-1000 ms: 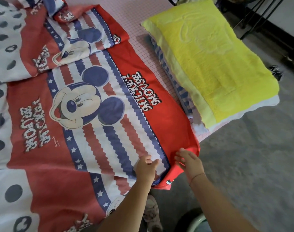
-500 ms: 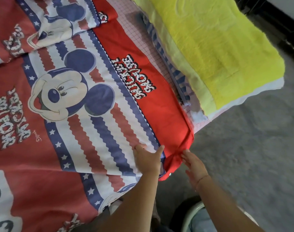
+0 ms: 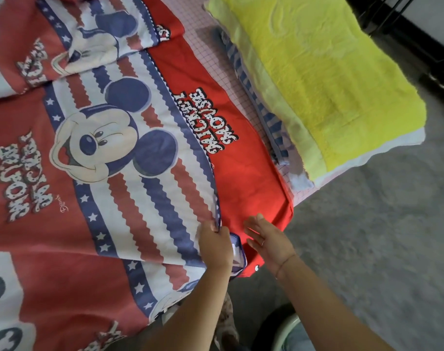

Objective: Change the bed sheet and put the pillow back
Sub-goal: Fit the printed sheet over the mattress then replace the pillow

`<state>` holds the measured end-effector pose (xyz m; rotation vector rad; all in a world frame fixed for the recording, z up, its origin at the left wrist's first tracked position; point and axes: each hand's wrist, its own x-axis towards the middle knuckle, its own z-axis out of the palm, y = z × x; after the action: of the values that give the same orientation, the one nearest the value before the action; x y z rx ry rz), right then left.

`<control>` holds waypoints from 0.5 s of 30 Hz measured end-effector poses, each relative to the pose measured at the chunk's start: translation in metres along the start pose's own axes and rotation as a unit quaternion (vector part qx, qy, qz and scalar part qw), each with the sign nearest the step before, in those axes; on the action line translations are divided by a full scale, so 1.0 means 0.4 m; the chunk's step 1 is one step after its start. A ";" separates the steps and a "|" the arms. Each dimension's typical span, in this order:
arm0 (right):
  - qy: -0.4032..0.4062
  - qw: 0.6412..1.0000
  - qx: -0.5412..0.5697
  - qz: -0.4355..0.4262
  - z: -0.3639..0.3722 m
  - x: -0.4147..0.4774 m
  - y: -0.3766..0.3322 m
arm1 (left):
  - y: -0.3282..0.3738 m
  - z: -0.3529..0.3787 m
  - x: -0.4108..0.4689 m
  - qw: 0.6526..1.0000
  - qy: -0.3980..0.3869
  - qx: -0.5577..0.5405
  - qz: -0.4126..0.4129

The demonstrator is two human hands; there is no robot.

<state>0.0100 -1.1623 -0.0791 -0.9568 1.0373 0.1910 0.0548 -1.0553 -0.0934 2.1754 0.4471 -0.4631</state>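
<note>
Our left grip point(image 3: 216, 249) pinches the red cartoon-print bed sheet point(image 3: 129, 188); right grip point(image 3: 269, 245) lies flat on it; sheet seems half-spread, yellow towelling pillow point(image 3: 329, 79) beside it unplaced.

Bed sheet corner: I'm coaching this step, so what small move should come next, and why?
Probably slide the right hand outward to flatten the bed sheet: the left hand pinches a raised fold, the right is open beside it, and the red corner hangs bunched past the mattress edge.
</note>
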 end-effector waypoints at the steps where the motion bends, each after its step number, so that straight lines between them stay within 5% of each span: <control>1: -0.016 1.000 -0.003 0.000 0.028 -0.002 -0.013 | 0.005 -0.036 -0.015 0.999 0.003 -0.032 0.017; 9: -0.226 0.967 -0.117 0.014 0.381 -0.078 -0.106 | 0.024 -0.314 -0.069 0.975 0.015 -0.199 0.101; 15: -0.224 0.945 -0.236 -0.033 0.624 -0.150 -0.104 | -0.018 -0.556 -0.044 0.973 0.041 -0.210 0.085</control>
<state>0.1615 -0.9833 0.0333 -1.3025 0.5412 0.5938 0.0741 -0.8757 0.0379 1.8065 0.3603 -0.1649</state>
